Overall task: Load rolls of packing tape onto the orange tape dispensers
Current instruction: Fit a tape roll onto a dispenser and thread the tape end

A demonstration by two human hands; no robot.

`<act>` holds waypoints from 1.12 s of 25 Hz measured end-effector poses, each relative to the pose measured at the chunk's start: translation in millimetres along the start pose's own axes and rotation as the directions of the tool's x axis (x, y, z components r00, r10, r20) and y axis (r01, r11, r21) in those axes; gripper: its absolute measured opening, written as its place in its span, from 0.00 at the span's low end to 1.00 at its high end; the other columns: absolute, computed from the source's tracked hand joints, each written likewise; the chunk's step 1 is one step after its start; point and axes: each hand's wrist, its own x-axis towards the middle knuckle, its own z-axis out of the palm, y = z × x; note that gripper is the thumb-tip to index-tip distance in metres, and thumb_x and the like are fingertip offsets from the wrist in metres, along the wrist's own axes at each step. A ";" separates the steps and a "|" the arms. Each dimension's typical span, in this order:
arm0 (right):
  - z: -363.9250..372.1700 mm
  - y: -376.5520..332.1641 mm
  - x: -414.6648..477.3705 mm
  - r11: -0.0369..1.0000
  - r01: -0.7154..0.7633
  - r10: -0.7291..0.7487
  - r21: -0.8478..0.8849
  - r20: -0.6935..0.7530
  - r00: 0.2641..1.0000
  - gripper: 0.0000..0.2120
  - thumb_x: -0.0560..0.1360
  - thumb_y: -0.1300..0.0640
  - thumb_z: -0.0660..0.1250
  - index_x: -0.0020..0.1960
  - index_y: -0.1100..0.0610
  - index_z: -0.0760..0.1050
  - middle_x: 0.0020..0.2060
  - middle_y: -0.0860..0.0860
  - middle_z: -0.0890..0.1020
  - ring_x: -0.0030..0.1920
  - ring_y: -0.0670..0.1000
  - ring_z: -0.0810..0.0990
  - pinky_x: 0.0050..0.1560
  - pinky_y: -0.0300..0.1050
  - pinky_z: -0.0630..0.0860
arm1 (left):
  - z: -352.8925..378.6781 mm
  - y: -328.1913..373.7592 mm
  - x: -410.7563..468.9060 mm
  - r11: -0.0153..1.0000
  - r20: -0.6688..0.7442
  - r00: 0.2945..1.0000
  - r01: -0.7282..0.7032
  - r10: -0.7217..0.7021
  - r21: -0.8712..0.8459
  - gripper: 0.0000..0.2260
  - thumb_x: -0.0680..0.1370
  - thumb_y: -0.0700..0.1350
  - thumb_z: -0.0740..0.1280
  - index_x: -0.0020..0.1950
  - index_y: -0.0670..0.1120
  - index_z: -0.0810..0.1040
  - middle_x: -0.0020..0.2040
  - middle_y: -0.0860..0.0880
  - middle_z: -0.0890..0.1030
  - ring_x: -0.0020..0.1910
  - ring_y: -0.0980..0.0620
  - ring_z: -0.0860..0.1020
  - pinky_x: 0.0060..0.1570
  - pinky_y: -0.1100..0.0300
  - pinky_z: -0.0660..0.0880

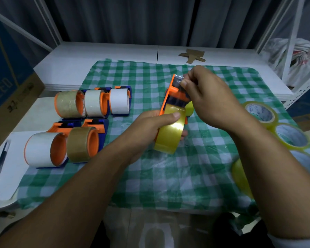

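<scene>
Green-checked cloth [150, 176] on a white table: loading looked well advanced.
Five loaded dispensers [70, 104] lay in two rows at the cloth's left. The left hand [150, 127] gripped the yellow roll [170, 136], already seated on the orange dispenser [174, 90] held above the cloth's middle. The right hand [209, 97] pinched the tape end near its toothed blade, so threading seemed nearly finished. Spare rolls [290, 135] waited at the right edge; no empty dispenser showed.
</scene>
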 end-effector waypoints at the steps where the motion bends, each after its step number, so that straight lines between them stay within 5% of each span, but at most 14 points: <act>1: 0.7 -0.7 -0.7 1.000 0.010 -0.010 0.000 0.005 1.000 0.09 0.84 0.54 0.59 0.51 0.59 0.72 0.47 0.54 0.78 0.47 0.53 0.74 0.39 0.45 0.62 | -0.3 0.2 0.8 1.000 0.001 1.000 0.009 -0.009 -0.017 0.12 0.81 0.46 0.64 0.58 0.40 0.82 0.50 0.37 0.86 0.50 0.40 0.86 0.50 0.50 0.83; 7: 3.9 -6.2 -5.0 0.998 0.056 -0.055 -0.020 0.048 0.997 0.07 0.84 0.55 0.58 0.50 0.57 0.70 0.49 0.52 0.75 0.48 0.51 0.72 0.40 0.43 0.61 | 0.0 -0.7 7.9 0.987 0.024 0.998 0.060 -0.057 -0.150 0.19 0.83 0.53 0.61 0.65 0.41 0.78 0.56 0.38 0.85 0.56 0.35 0.83 0.60 0.37 0.79; 11: 5.0 -7.8 -4.5 0.996 0.054 -0.050 -0.068 0.048 0.998 0.07 0.84 0.55 0.58 0.49 0.55 0.69 0.47 0.49 0.73 0.47 0.50 0.71 0.40 0.28 0.63 | 0.3 -5.8 10.7 0.996 -0.007 0.997 0.073 -0.073 -0.054 0.20 0.82 0.55 0.63 0.61 0.41 0.81 0.51 0.37 0.86 0.50 0.37 0.85 0.59 0.40 0.80; 17: 4.6 -7.5 -4.1 0.992 0.035 -0.029 -0.125 0.047 0.998 0.07 0.85 0.54 0.57 0.49 0.55 0.67 0.42 0.47 0.71 0.41 0.48 0.68 0.37 0.29 0.62 | 1.0 -5.4 8.8 0.995 -0.028 0.995 0.097 -0.097 0.008 0.21 0.80 0.57 0.65 0.58 0.40 0.82 0.45 0.38 0.86 0.43 0.40 0.85 0.51 0.48 0.82; 21: -1.0 -9.2 -5.1 0.997 -0.007 0.009 -0.076 0.033 0.999 0.07 0.85 0.54 0.56 0.50 0.55 0.68 0.37 0.45 0.73 0.37 0.45 0.70 0.35 0.41 0.64 | 2.6 -7.5 6.9 0.994 -0.038 0.994 0.108 -0.107 0.025 0.20 0.80 0.56 0.66 0.56 0.38 0.82 0.42 0.38 0.86 0.40 0.43 0.85 0.43 0.53 0.81; 28: -2.3 -8.5 -4.6 0.997 -0.025 0.029 -0.075 0.047 0.998 0.06 0.85 0.55 0.57 0.50 0.55 0.69 0.38 0.45 0.74 0.39 0.45 0.72 0.36 0.46 0.66 | 3.6 -9.3 8.9 0.992 -0.049 0.991 0.125 -0.125 -0.006 0.23 0.81 0.60 0.63 0.53 0.40 0.82 0.41 0.38 0.85 0.37 0.42 0.83 0.45 0.50 0.81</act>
